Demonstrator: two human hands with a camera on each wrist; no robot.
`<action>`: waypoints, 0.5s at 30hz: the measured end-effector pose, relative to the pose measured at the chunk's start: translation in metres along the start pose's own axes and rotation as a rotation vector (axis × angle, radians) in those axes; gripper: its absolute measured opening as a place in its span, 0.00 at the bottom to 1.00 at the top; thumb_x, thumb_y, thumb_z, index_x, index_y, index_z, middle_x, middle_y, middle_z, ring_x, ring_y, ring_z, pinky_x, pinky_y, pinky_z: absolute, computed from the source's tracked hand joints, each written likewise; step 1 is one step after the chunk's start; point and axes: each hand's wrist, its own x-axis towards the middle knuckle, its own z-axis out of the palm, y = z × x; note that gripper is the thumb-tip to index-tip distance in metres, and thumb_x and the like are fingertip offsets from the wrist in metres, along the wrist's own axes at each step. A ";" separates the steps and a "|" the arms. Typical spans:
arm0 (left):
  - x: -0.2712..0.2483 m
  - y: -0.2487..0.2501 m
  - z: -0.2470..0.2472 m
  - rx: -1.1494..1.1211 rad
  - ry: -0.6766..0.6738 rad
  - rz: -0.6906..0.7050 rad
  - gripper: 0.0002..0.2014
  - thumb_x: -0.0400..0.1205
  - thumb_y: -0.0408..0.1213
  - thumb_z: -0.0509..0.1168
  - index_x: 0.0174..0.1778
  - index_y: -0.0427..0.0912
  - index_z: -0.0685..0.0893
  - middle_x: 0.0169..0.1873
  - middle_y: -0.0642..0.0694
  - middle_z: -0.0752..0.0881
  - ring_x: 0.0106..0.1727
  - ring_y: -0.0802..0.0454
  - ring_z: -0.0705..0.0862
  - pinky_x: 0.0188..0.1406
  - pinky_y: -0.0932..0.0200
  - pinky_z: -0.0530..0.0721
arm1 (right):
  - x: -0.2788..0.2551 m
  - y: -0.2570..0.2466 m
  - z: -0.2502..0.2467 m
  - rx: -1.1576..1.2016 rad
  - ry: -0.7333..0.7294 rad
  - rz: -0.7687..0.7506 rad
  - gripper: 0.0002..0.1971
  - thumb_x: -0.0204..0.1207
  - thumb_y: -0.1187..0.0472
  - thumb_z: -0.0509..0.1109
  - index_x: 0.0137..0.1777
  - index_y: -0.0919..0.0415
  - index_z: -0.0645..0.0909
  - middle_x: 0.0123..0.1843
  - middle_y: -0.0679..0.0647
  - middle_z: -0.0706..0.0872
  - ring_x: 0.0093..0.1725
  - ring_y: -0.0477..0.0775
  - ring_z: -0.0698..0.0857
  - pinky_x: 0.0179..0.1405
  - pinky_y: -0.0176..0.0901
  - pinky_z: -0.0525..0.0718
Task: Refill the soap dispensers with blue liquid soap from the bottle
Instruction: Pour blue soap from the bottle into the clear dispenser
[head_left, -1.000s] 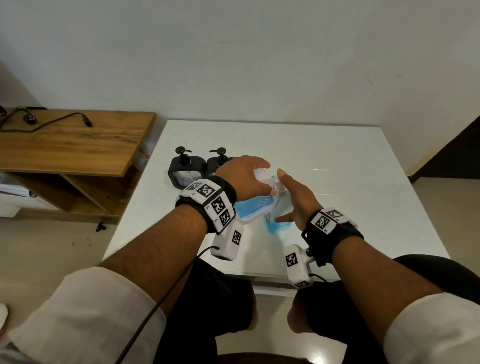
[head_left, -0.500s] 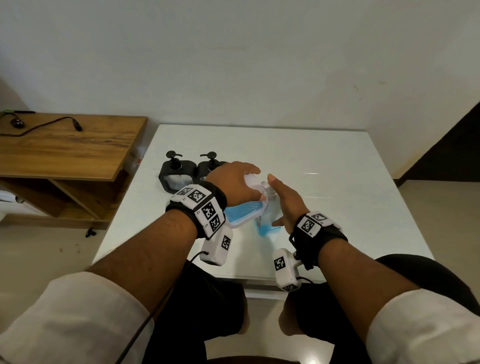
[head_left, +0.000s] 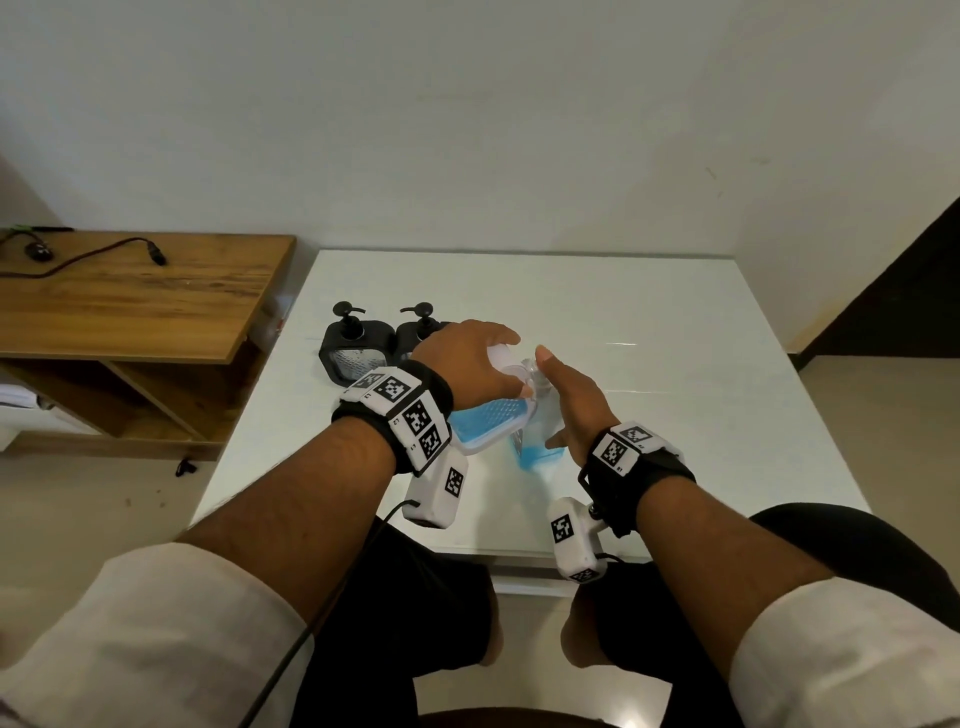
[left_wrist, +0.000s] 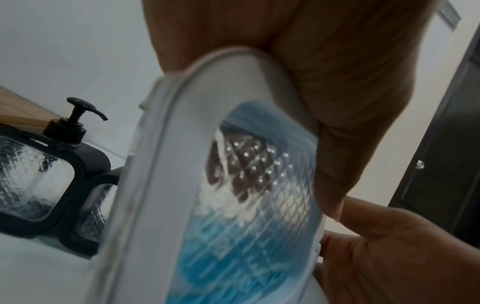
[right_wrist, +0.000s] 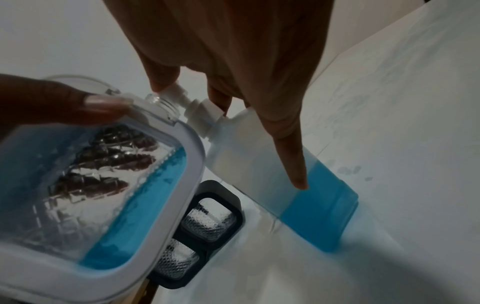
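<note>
- Head view: on the white table (head_left: 623, 322), the left hand (head_left: 467, 364) grips a tilted white-framed dispenser (head_left: 483, 423) half full of blue soap. The right hand (head_left: 566, 400) holds the soap bottle (head_left: 535, 452) just beside it. Two black dispensers (head_left: 353, 348) stand behind, partly hidden by the left hand.
- Left wrist view: the white-framed dispenser (left_wrist: 233, 205) blocks most of the view, with the black dispensers (left_wrist: 52, 164) to its left.
- Right wrist view: the fingers (right_wrist: 291, 148) are curled round the soap bottle (right_wrist: 311, 195), whose white pump nozzle (right_wrist: 192, 105) sits at the dispenser's open neck (right_wrist: 161, 102).

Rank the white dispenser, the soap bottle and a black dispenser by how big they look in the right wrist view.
1. White dispenser, though it is nearest the camera.
2. Soap bottle.
3. Black dispenser, farther away and partly hidden.
</note>
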 end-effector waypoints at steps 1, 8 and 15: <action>0.000 -0.001 0.000 -0.004 0.001 -0.001 0.32 0.69 0.59 0.75 0.69 0.59 0.78 0.69 0.56 0.79 0.67 0.56 0.78 0.68 0.56 0.76 | 0.001 0.001 -0.001 0.005 -0.009 0.016 0.44 0.56 0.16 0.65 0.64 0.45 0.86 0.62 0.52 0.90 0.64 0.62 0.86 0.69 0.73 0.78; 0.001 -0.001 0.001 0.011 -0.014 0.017 0.31 0.70 0.58 0.74 0.70 0.59 0.77 0.70 0.56 0.78 0.69 0.56 0.76 0.68 0.58 0.73 | 0.000 -0.003 -0.002 0.039 0.023 -0.005 0.39 0.54 0.24 0.69 0.59 0.50 0.88 0.58 0.54 0.92 0.61 0.64 0.87 0.68 0.72 0.79; 0.000 -0.002 0.001 0.005 -0.024 0.006 0.33 0.69 0.59 0.75 0.70 0.58 0.77 0.71 0.55 0.78 0.69 0.56 0.76 0.70 0.56 0.74 | 0.002 -0.001 -0.006 0.015 -0.019 0.039 0.47 0.54 0.17 0.67 0.67 0.47 0.84 0.65 0.53 0.88 0.65 0.62 0.85 0.68 0.71 0.79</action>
